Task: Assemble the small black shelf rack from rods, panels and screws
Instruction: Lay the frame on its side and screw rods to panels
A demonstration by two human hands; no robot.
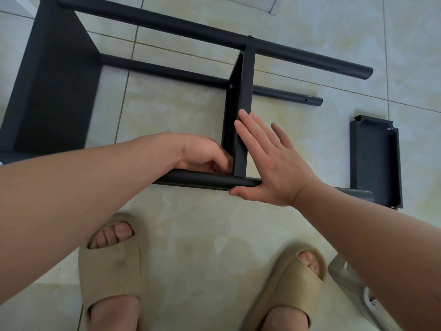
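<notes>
The small black metal shelf rack lies on its side on the glossy beige tiled floor (191, 120), filling the view from nine o'clock round to one. A broad black end panel (47, 80) sits at nine o'clock. Two long round black rods (191, 29) run from it towards two o'clock, and a narrower black middle panel (238, 96) crosses them at the centre. A small screw head (231, 86) already shows where that panel meets the second rod. The step in hand looks like fixing the middle panel's near end to the nearest black rod (202, 180), just below centre. The right hand (267, 161) is spread flat, fingers straight along the panel's edge and thumb under the rod, bracing the joint square. The left hand (202, 154) is curled into the inner corner of panel and rod. Its fingertips are hidden, so I cannot tell whether they pinch a screw or only steady the joint. A spare black lipped tray panel (374, 158) lies loose at three o'clock, its near end over the nearest rod's tip. Two tan foam slippers (112, 266) stand at six o'clock. Next, the panel's hole probably needs lining up with the rod's hole while the right hand keeps the pressure even, then a screw can be driven in.
</notes>
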